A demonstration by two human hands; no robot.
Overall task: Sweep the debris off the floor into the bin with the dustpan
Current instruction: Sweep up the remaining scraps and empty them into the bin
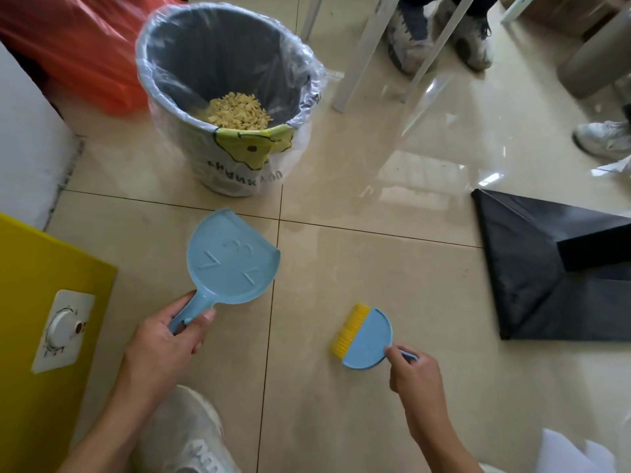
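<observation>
My left hand [167,346] grips the handle of a light blue dustpan [232,259], whose pan is empty and held low over the tiled floor, mouth toward the bin. My right hand [415,372] holds the handle of a small blue brush [367,339] with yellow bristles pointing left, just above the floor. A grey bin [235,165] lined with a clear plastic bag stands ahead of the dustpan. A heap of pale yellow debris [239,112] lies inside the bin. I see no debris on the floor tiles around the tools.
A yellow box [41,336] with a white dial stands at the left. A black bag [546,268] lies on the floor at the right. White furniture legs [358,52] and other people's shoes [604,138] are behind the bin; an orange bag [78,46] sits far left. My own shoe [184,435] is below.
</observation>
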